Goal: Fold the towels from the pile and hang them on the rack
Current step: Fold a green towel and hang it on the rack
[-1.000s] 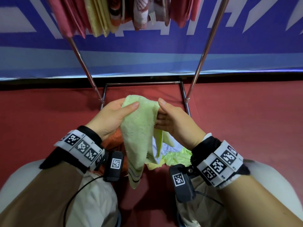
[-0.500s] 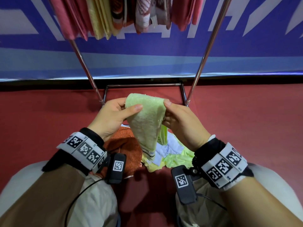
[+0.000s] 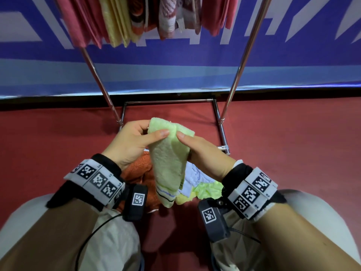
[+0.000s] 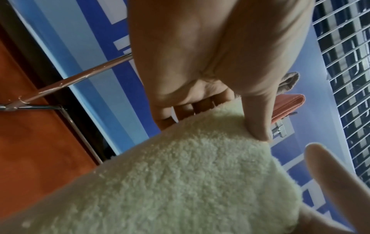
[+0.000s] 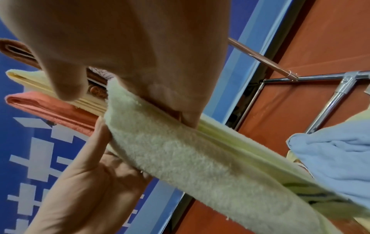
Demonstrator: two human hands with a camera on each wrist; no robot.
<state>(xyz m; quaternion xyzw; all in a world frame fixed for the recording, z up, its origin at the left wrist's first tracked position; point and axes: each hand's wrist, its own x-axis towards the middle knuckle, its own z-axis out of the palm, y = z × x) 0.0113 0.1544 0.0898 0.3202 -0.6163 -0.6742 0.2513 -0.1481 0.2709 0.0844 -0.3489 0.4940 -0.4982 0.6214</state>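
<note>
A light green towel, folded into a narrow strip, hangs between both hands above the pile. My left hand pinches its top fold, thumb in front and fingers behind. My right hand pinches the same fold from the right, the two thumbs almost meeting. In the left wrist view my left thumb presses into the towel. The right wrist view shows the towel as a long strip gripped by the right hand, with my left hand at its far end.
The chrome rack stands just ahead, its base frame on the red floor. Several folded towels hang from its top. In the pile lie an orange towel, a pale blue one and a yellow-green one. A blue wall stands behind.
The loose green towel has been folded narrower and lifted, its lower end now off the pile. Both hands have drawn closer together at its top.
</note>
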